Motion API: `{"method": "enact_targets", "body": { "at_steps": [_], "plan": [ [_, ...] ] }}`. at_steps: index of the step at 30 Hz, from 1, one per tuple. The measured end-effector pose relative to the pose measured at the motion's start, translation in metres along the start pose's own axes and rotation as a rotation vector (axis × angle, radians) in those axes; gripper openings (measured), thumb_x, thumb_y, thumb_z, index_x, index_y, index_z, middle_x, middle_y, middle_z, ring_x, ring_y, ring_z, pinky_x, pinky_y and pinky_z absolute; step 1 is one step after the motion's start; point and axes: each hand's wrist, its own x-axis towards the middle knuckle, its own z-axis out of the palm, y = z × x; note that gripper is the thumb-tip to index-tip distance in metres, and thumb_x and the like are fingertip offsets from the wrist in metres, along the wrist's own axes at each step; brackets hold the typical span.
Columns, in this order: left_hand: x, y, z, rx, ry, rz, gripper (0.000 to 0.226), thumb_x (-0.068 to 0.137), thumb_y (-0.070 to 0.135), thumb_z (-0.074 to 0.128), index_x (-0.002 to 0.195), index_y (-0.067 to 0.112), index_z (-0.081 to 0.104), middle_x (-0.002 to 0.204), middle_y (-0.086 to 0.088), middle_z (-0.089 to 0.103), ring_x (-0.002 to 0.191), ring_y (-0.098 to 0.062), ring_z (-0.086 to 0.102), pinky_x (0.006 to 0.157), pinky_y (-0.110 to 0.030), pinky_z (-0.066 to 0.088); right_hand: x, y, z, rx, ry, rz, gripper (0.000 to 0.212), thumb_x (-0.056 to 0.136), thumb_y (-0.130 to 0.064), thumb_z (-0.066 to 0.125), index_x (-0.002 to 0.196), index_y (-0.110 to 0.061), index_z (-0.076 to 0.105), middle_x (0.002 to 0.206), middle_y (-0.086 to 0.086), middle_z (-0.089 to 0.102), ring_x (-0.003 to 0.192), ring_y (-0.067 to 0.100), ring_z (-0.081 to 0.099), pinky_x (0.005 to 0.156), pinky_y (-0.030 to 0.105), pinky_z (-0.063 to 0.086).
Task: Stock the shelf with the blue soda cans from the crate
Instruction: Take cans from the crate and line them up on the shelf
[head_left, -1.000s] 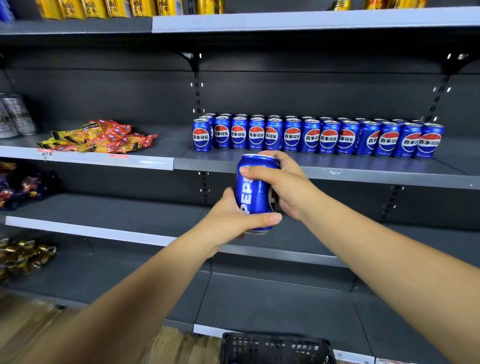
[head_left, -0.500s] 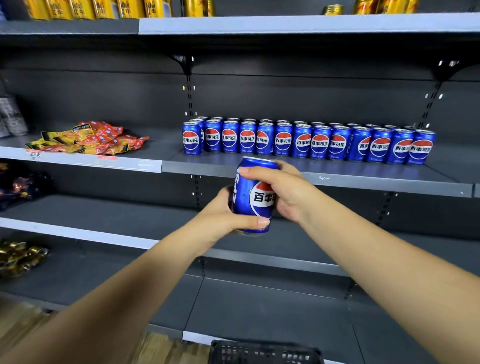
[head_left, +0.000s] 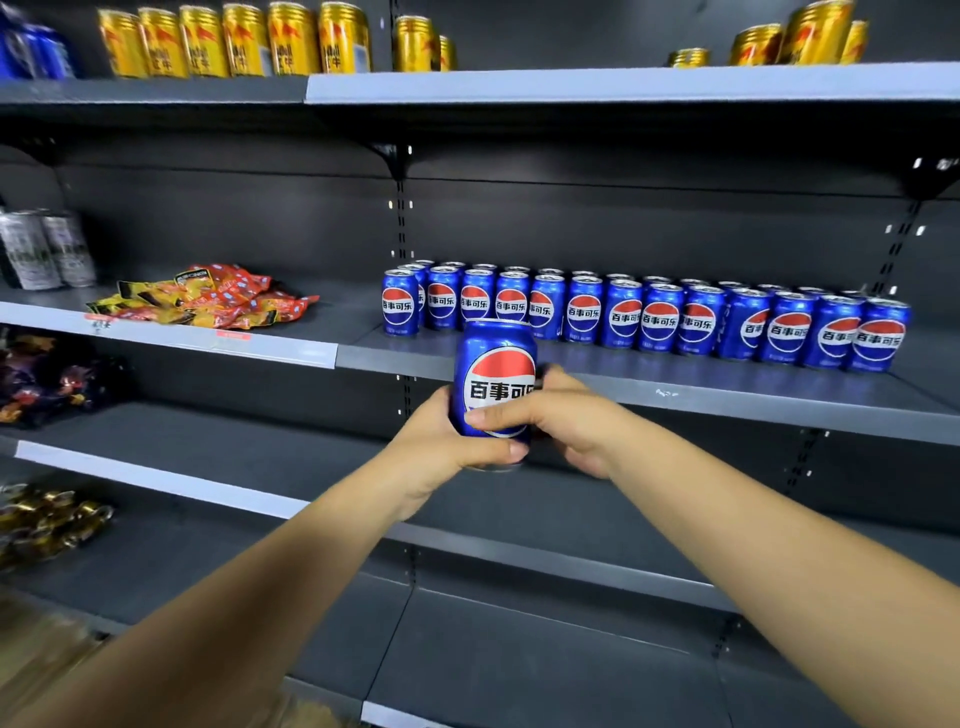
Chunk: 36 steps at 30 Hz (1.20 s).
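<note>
A blue soda can (head_left: 496, 374) with a red, white and blue logo is upright in front of the shelf edge. My left hand (head_left: 441, 447) grips its lower left side, thumb under the base. My right hand (head_left: 563, 421) holds its right side, with the thumb across the logo. Behind it, on the grey shelf (head_left: 675, 395), several matching blue cans (head_left: 660, 319) stand in two rows. The held can is just below and in front of the row's left part. The crate is out of view.
Orange snack packets (head_left: 208, 299) lie on the same shelf to the left, beside silver cans (head_left: 47, 249). Gold cans (head_left: 234, 41) line the top shelf. Dark snack bags (head_left: 47, 379) and gold-wrapped items (head_left: 47, 519) sit on lower shelves at left.
The can has been turned so its logo faces me, and it has risen toward the shelf edge. My right thumb slid from the can's top to its front. The crate left the view.
</note>
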Motion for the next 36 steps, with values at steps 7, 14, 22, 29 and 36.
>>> {"method": "enact_targets", "body": {
  "at_steps": [7, 14, 22, 29, 36],
  "plan": [
    [0.044, -0.012, -0.045, -0.1, -0.049, -0.001, 0.051, 0.06, -0.004, 0.076, 0.106, 0.012, 0.061, 0.094, -0.007, 0.073, 0.09, -0.021, 0.069, 0.074, -0.027, 0.056, 0.059, 0.006, 0.018, -0.081, 0.014, -0.047, 0.048, 0.066, -0.018, 0.084, 0.109, -0.007, 0.066, 0.102, 0.008, 0.072, 0.095, 0.018, 0.068, 0.086, 0.032, 0.055],
    [0.12, -0.02, -0.109, -0.056, -0.02, -0.031, 0.076, 0.045, 0.011, 0.088, 0.114, 0.012, 0.057, 0.104, -0.005, 0.072, 0.1, -0.019, 0.068, 0.088, -0.033, 0.054, 0.142, -0.004, 0.043, -0.074, 0.199, -0.106, 0.026, 0.068, -0.012, 0.083, 0.089, -0.016, 0.068, 0.093, 0.004, 0.072, 0.085, 0.013, 0.067, 0.073, 0.021, 0.055],
    [0.193, -0.027, -0.184, -0.266, 0.111, -0.049, 0.071, 0.064, -0.015, 0.069, 0.127, 0.01, 0.047, 0.099, -0.004, 0.067, 0.088, -0.014, 0.065, 0.074, -0.026, 0.054, 0.235, -0.007, 0.062, -0.18, 0.472, -0.141, 0.042, 0.058, -0.022, 0.09, 0.091, -0.018, 0.064, 0.099, 0.0, 0.07, 0.094, 0.015, 0.064, 0.085, 0.031, 0.053],
    [0.253, -0.052, -0.239, -0.132, 0.396, -0.06, 0.06, 0.077, -0.013, 0.063, 0.131, 0.006, 0.047, 0.104, -0.01, 0.059, 0.079, -0.011, 0.058, 0.066, -0.021, 0.044, 0.294, 0.002, 0.064, -0.247, 0.611, -0.052, 0.045, 0.06, -0.024, 0.089, 0.093, -0.012, 0.061, 0.096, 0.002, 0.065, 0.087, 0.015, 0.06, 0.075, 0.026, 0.047],
    [0.3, -0.08, -0.263, 0.172, 0.247, -0.114, 0.07, 0.075, -0.002, 0.074, 0.136, 0.005, 0.041, 0.108, -0.009, 0.054, 0.099, -0.021, 0.055, 0.089, -0.029, 0.041, 0.334, 0.013, 0.059, -0.294, 0.653, -0.019, 0.047, 0.062, -0.023, 0.088, 0.098, -0.008, 0.062, 0.096, 0.0, 0.065, 0.089, 0.014, 0.058, 0.074, 0.024, 0.043]
  ]
}}
